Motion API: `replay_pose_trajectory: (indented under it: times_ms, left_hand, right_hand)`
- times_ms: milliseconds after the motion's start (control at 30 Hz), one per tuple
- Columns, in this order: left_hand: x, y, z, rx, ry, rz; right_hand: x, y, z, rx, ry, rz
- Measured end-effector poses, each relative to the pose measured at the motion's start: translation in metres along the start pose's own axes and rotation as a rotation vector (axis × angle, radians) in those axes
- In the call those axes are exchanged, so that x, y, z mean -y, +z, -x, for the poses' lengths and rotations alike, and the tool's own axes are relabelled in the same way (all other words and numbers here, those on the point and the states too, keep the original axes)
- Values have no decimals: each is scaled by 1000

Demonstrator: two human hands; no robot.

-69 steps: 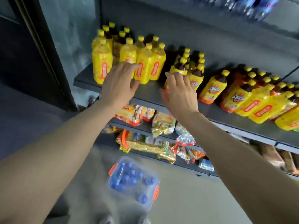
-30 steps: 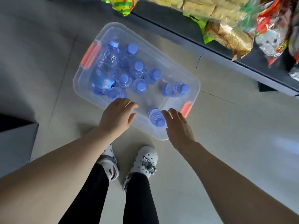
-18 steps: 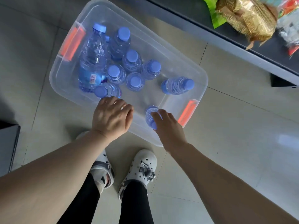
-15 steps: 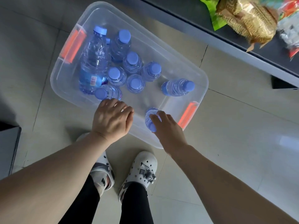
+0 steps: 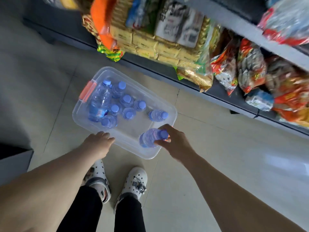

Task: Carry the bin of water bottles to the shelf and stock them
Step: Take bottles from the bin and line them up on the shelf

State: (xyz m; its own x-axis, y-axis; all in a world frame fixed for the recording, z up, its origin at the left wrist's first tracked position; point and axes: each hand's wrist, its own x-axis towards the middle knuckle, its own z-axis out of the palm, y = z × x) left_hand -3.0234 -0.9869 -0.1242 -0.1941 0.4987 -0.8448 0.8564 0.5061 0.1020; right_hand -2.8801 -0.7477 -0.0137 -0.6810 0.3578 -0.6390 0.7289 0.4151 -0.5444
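Step in hand: picking one bottle out of the bin for stocking; the carrying part appears to be done, since the bin point(image 5: 107, 76) sits on the floor just beside the shelf point(image 5: 184, 81).
Right hand: the right hand point(image 5: 175, 141) grips a water bottle point(image 5: 150, 137) near its blue cap, fingers and thumb curled round the neck; the bottle lies tilted, over the near right corner of the bin.
Left hand: the left hand point(image 5: 98, 143) holds nothing, its fingers relaxed and together, the tips at the bin's near rim; whether they touch the rim cannot be told.
Bin contents: about nine other bottles point(image 5: 115, 104) with blue caps remain, most standing in a cluster toward the orange-handled end, one point(image 5: 158, 115) lying apart near the right end.
Shelf: the lowest tier, next to the bin, is filled with snack packets point(image 5: 167, 42); no free slot for water shows in this view.
Person: the feet, in white clogs point(image 5: 132, 183), stand just short of the bin.
Stage of task: judged to be mid-stocking, with many bottles left.
Next move: likely calls for lifting the gripped bottle clear of the bin wall, raising the gaze to find its place on the shelf, and setting it upright there.
Caution: a grip at the neck lets the body swing; it could knock neighbouring goods.
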Motion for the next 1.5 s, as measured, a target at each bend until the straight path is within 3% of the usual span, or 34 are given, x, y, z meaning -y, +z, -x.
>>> replay_pose_trajectory:
  times_ms: [100, 200, 367, 467, 567, 700, 867, 1000, 1167, 1333, 1500]
  left_hand:
    - [6, -56, 69, 224, -39, 56]
    - [22, -118, 147, 176, -86, 139]
    - [41, -254, 280, -72, -14, 163]
    - [47, -338, 354, -294, 49, 390]
    - [34, -418, 427, -480, 264, 615]
    - [-1, -505, 500, -668, 516, 714]
    - [-28, -596, 592, -995, 636, 714]
    - [-28, -649, 647, -1204, 611, 564]
    - [-25, -714, 689, -1240, 667, 553]
    - [-29, -777, 698, -1239, 576, 488]
    - [-27, -835, 667, -1299, 422, 443]
  right_hand:
    - [60, -73, 49, -37, 39, -181]
    - [134, -149, 106, -62, -38, -263]
    - [268, -273, 199, -179, -180, -263]
    - [344, -342, 256, -293, -304, -281]
    - [412, -399, 307, -432, -463, -343]
    - [490, -454, 353, -576, -617, -386]
    - [577, -510, 398, -780, -748, -405]
    - [622, -553, 425, -788, -787, -273]
    - [646, -602, 440, -532, -794, -187]
    - [658, -656, 427, -594, -881, -227]
    - [661, -705, 388, -738, -824, -209]
